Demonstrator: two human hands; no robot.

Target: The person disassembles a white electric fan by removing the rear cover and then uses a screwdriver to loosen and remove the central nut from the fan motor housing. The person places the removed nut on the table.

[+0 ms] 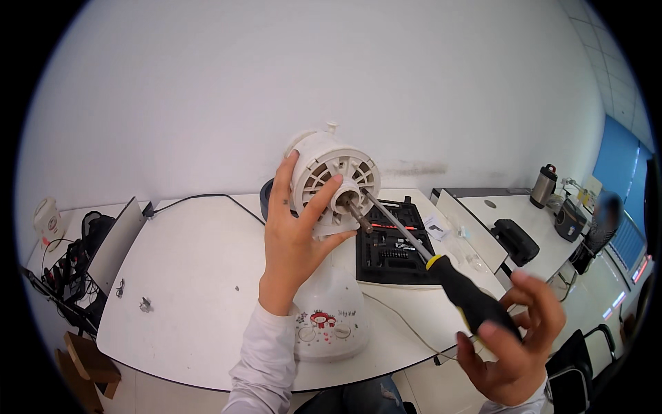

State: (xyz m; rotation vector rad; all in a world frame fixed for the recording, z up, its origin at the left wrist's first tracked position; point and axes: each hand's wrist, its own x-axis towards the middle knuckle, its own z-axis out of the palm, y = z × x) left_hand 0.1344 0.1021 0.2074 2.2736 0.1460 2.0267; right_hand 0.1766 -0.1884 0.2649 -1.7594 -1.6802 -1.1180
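My left hand [296, 238] steadies the white motor housing [327, 155] of a table fan, its fingers spread round the side and front vents. A metal shaft [360, 215] sticks out of the housing's centre. Below it stands the white fan base [331, 338], with two knobs and a printed pattern. My right hand [514, 345] loosely grips the black and yellow handle of a long screwdriver [476, 297], thumb on the near side and fingers behind. The screwdriver's blade slants up left to the housing front, right of the shaft; its tip is hidden there.
Behind the fan base lies an open black tool case [393, 248]. A plug [145, 304] and small metal pieces rest on the white table [186, 276]. Cables [58, 276] hang at the left. A thermos [543, 186] and black case [514, 241] stand on the right table; a person [605, 221] is beyond.
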